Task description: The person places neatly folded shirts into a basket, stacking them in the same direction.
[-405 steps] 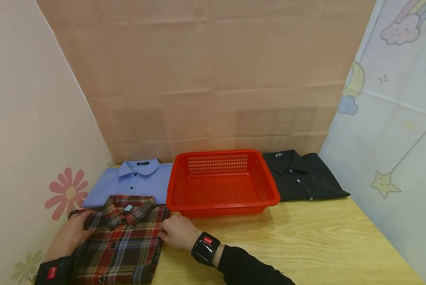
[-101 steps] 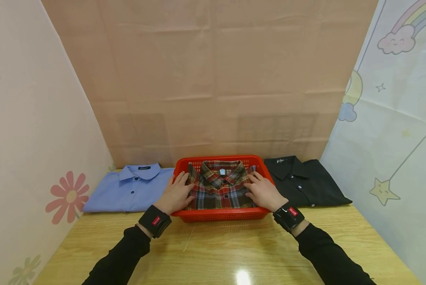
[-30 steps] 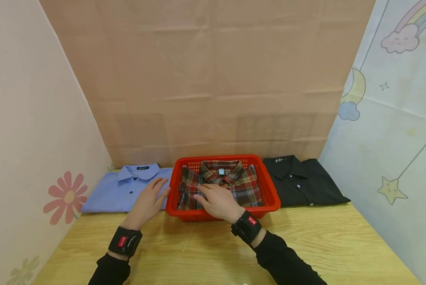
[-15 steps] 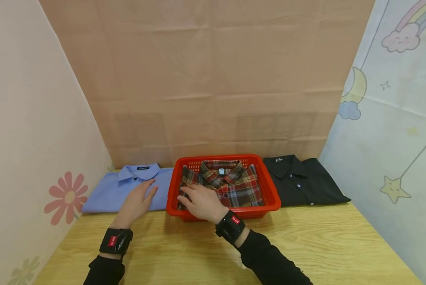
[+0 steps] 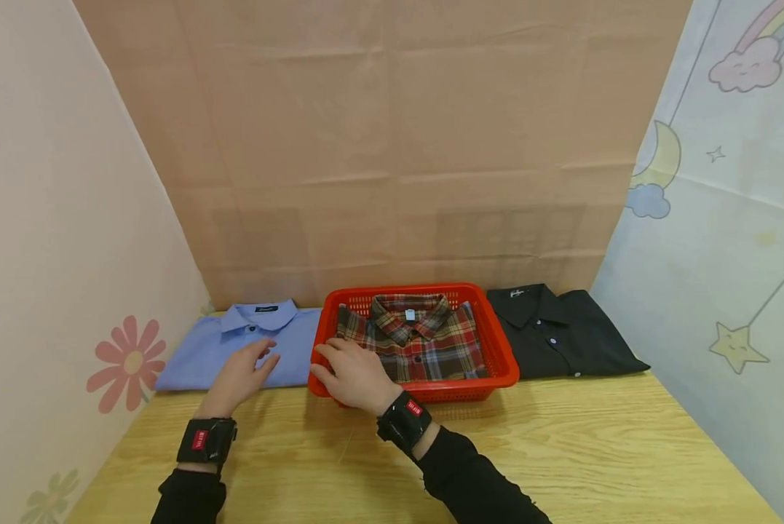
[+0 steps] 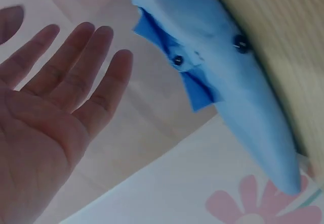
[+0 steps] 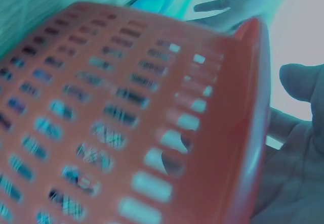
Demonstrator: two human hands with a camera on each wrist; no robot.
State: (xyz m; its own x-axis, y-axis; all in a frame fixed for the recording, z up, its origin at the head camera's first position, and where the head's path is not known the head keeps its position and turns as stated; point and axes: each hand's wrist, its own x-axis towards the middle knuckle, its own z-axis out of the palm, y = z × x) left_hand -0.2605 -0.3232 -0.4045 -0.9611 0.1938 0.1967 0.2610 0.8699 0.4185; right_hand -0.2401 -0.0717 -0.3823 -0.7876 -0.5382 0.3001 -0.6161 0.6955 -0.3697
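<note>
A folded plaid shirt [image 5: 424, 356] lies collar-up inside the red plastic basket [image 5: 506, 367]. My right hand [image 5: 355, 375] hovers over the basket's front left corner, fingers loosely spread. In the right wrist view, its thumb [image 7: 301, 82] shows beyond the red basket rim [image 7: 255, 107]. My left hand [image 5: 237, 375] hangs over the front of a folded light blue shirt [image 5: 198, 353], left of the basket. The left wrist view has the left palm [image 6: 40, 133] bare with extended fingers, apart from the blue shirt [image 6: 217, 52].
To the basket's right is a folded black shirt [image 5: 568, 335] with white buttons. Everything lies on a wood-grain table [image 5: 595, 451]. Brown paper [image 5: 392, 145] covers the back, and printed sheets stand at left [image 5: 70, 218] and right [image 5: 726, 240].
The plaid shirt went from the table at left into the basket. Over the last second my right hand moves left across the basket, and my left hand draws left and slightly toward me.
</note>
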